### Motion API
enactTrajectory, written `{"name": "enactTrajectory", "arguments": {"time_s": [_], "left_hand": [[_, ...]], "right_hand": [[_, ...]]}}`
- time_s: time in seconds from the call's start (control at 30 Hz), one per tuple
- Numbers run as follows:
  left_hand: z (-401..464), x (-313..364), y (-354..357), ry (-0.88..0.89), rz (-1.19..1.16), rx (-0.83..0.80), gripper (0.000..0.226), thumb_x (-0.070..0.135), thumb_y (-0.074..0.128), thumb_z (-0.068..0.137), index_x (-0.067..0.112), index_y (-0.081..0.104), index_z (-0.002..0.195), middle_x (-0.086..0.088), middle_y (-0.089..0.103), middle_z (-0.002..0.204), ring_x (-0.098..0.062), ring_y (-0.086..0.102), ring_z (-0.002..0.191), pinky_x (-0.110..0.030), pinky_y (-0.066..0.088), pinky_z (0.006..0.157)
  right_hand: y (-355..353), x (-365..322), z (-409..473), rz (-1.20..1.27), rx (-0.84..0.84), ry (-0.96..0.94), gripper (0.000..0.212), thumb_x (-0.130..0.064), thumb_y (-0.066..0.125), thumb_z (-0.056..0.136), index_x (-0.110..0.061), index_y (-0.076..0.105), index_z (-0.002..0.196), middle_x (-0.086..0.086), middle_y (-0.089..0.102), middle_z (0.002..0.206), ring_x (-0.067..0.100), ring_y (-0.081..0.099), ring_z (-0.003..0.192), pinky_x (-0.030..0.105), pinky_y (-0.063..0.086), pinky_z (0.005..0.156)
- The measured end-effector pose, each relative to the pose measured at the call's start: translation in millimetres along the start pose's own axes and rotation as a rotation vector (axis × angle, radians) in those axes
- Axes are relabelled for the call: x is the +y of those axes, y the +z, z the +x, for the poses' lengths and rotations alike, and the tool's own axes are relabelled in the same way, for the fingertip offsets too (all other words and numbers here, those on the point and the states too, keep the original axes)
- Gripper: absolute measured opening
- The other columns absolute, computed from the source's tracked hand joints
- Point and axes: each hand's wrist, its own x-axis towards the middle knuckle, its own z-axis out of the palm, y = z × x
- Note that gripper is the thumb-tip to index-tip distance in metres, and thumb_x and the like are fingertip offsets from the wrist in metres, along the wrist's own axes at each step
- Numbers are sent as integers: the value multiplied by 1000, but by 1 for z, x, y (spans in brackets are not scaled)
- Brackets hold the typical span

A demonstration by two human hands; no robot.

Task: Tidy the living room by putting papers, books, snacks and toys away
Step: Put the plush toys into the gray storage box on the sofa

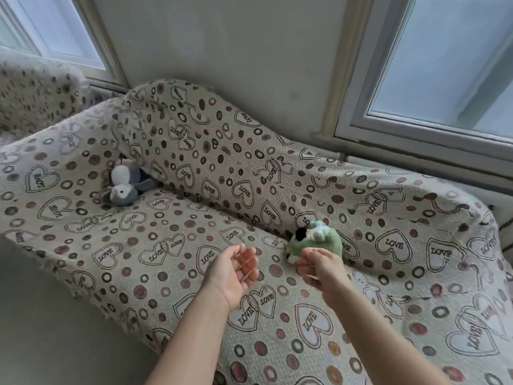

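I am looking down at a sofa (194, 273) draped in a beige cover printed with dots, rings and hearts that read LOVE. Both my arms reach forward over the seat.

My left hand (233, 276) hangs above the seat cushion with its palm turned inward toward the other hand. Its fingers are loosely curved and spread, and they grasp nothing; the hand is released and touches nothing that I can see.

My right hand (322, 266) is just in front of a green plush toy (316, 243) and overlaps its lower edge from my view. The fingers point down and look relaxed, not closed round the toy. I cannot tell whether the fingertips touch the plush or hover just before it. The two hands are near each other, with a gap of bare cover between them.

The green plush toy sits on the seat where the cushion meets the backrest, right of the middle. It has a pale blue and white lump on top and a dark round spot on its left side.

A second toy, a grey and white plush (125, 184), lies far to the left in the corner where the backrest meets the armrest, well apart from both hands. It lies tipped over, its white belly upward.

Behind the sofa is a plain pale wall (222, 45) with a window (444, 59) on the right and another window (52, 31) at the upper left. Pale floor (41, 329) shows at the lower left.
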Motion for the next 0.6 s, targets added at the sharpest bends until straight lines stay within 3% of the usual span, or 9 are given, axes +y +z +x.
{"name": "enactTrajectory", "arguments": {"time_s": [0.1,0.2,0.3,0.37,0.43,0.5,0.57,0.6], "left_hand": [[59,14,16,-62,38,34,20,17,49,97,13,62,83,-4,69,81,-17,60,71,-31,45,67],[112,20,31,-118,60,46,22,16,48,97,13,62,80,-4,68,79,-17,59,69,-31,45,66],[153,24,41,-157,79,53,23,17,49,97,13,61,78,-4,68,75,-16,59,67,-30,45,65],[175,26,46,-177,95,61,25,17,48,98,12,60,76,-3,66,75,-16,58,67,-29,43,65],[193,27,50,-201,110,63,25,17,48,98,13,59,76,-3,65,77,-16,57,69,-29,42,65],[210,28,51,-235,115,54,24,18,48,98,13,59,77,-3,65,78,-16,58,70,-28,42,64],[225,29,48,-263,118,54,23,18,48,98,13,60,79,-3,65,79,-16,58,70,-29,42,63],[230,30,46,-273,123,54,22,18,49,97,13,61,79,-3,65,80,-16,58,70,-28,43,63]], "right_hand": [[-2,-7,76,-35,78,47,13,-3,49,94,-5,61,92,7,52,65,12,40,44,17,28,41],[-5,-4,150,-194,148,84,17,-3,45,95,-8,60,103,5,55,69,13,45,48,17,31,35],[-7,5,209,-433,215,52,30,-6,50,92,-11,58,120,4,58,82,12,47,60,22,39,49],[-7,13,239,-531,235,66,43,-9,50,92,-14,49,135,13,61,103,11,47,62,23,42,53],[-6,18,259,-584,226,128,52,-12,47,95,-18,34,145,19,58,121,18,53,70,23,46,53],[-10,25,276,-769,242,142,61,-18,50,92,-21,27,148,18,57,124,31,61,92,33,51,70],[-16,30,285,-956,265,132,54,-20,53,89,-16,38,141,16,59,121,34,60,105,37,50,85],[-19,31,288,-1022,270,125,44,-18,53,89,-13,48,133,16,62,117,32,60,103,34,49,84]]}}
